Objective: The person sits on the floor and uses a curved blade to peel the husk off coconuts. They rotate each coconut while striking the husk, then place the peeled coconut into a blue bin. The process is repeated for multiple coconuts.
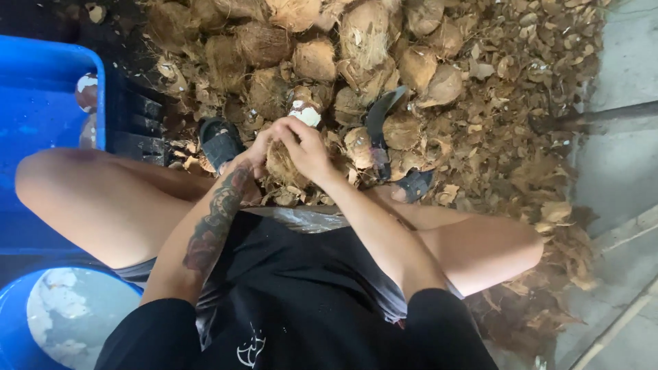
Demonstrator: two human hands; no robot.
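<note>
I sit with my knees apart over a pile of coconut husks. Both hands hold one brown, fibrous coconut (282, 164) between my knees. My left hand (248, 159) cups its left side, the forearm tattooed. My right hand (307, 147) wraps over its top and right side. Just beyond my fingers lies a coconut with white flesh showing (305, 113). A curved dark blade (377, 127) stands in the husks right of my hands.
Whole brown coconuts (315, 58) and loose husk scraps (507, 137) heap ahead and to the right. A blue crate (41, 89) stands at the left holding peeled coconuts, a blue tub (20, 322) below it. Sandalled feet (219, 140) rest in the husks. Concrete floor (624, 171) lies at right.
</note>
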